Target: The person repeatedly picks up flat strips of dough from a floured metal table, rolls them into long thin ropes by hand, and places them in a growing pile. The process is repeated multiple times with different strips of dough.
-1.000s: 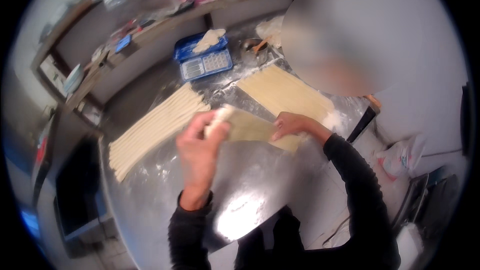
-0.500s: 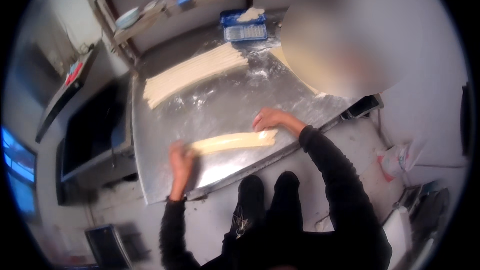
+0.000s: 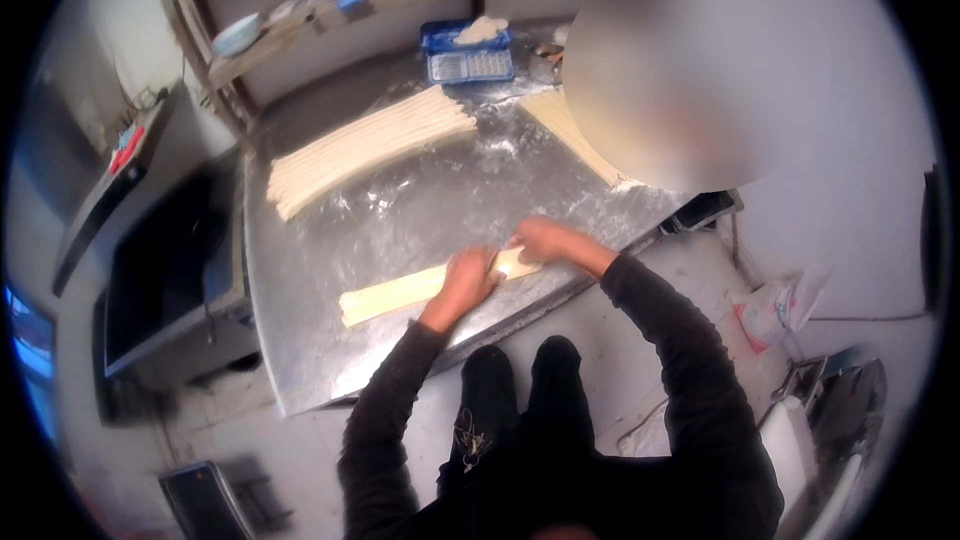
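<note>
A long flat strip of pale dough (image 3: 400, 290) lies on the metal table (image 3: 310, 255) near its front edge. My left hand (image 3: 468, 283) is closed over the strip, right of its middle. Close beside it, my right hand (image 3: 548, 240) has its fingers curled around the strip's right end. The two hands nearly touch, with a short piece of dough showing between them. Farther back lies a row of long dough strips (image 3: 370, 145), side by side.
A blue scale (image 3: 470, 67) with dough on its tray stands at the back. More pale dough strips (image 3: 572, 135) lie at the right, partly hidden by a blurred area. Behind the table runs a wooden shelf (image 3: 290, 40) holding a bowl (image 3: 237, 35) and small items.
My left hand has moved from the strip's left end rightward along it, close to my right hand. The strip's left end is now uncovered. My right hand stays at the right end.
</note>
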